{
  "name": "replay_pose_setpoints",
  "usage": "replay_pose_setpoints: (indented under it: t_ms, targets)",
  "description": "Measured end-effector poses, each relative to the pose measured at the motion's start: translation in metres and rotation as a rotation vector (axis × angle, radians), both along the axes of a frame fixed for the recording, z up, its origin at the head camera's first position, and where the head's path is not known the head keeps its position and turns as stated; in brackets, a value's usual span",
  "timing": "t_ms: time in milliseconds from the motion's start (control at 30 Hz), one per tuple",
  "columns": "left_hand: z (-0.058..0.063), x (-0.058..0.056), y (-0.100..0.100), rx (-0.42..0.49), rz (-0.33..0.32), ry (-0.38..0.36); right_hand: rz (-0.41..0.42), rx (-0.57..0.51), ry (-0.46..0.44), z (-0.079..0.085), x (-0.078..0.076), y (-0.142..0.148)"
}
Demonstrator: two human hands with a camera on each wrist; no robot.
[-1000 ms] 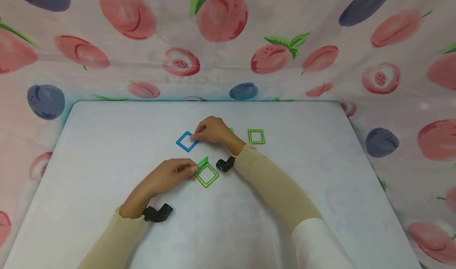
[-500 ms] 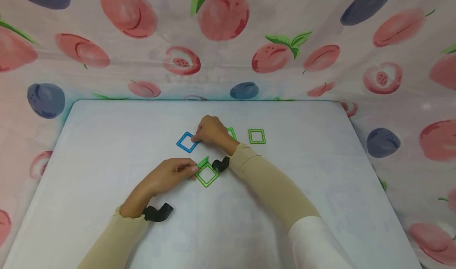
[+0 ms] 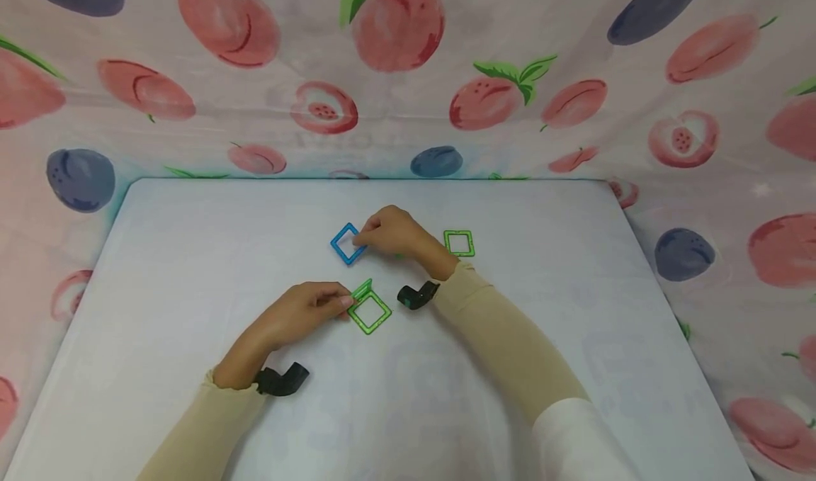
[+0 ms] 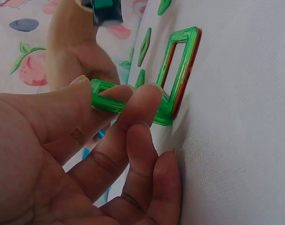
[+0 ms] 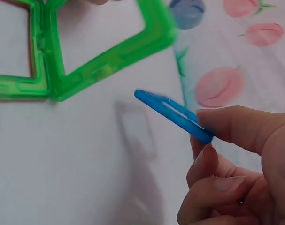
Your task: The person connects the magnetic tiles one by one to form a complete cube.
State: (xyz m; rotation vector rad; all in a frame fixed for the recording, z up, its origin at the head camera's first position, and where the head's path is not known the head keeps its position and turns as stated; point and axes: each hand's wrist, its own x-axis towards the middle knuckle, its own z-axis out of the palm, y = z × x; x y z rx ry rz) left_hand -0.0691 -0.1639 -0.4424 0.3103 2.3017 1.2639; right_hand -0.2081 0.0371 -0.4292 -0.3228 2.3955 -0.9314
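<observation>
My left hand point(image 3: 306, 314) pinches a green square magnetic tile point(image 4: 107, 101) between thumb and fingers. That tile stands tilted up along one edge of a second green square tile point(image 3: 380, 321), which lies on the table. In the right wrist view the two green frames meet along a seam. Farther back, my right hand point(image 3: 395, 231) holds a blue square magnetic tile point(image 3: 338, 253) by one corner, thumb against fingers. The blue tile point(image 5: 170, 112) is off the table, its shadow falling below it, and apart from the green pair.
Another green square tile point(image 3: 472, 244) lies to the right of my right hand. A bit of green point(image 3: 398, 256) shows under that hand, mostly covered. Thin green tile edges point(image 4: 144, 47) appear beyond the pair in the left wrist view. A fruit-print cloth point(image 3: 395, 141) hangs behind the white table point(image 3: 191, 254).
My right hand has shifted right and slightly away with the blue tile, covering most of a green tile that showed half a second ago. The left hand and green pair stay put.
</observation>
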Motion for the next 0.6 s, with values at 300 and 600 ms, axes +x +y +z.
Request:
replay_pose_setpoints:
  t_ms: [300,600]
  targets:
    - [-0.002,0.0,0.001,0.004,-0.006,0.012,-0.009,-0.155,-0.17,0.014,0.015,0.045]
    - [-0.003,0.001,0.001,0.016,-0.001,0.014,0.028,-0.142,-0.27,0.006,0.037,0.07]
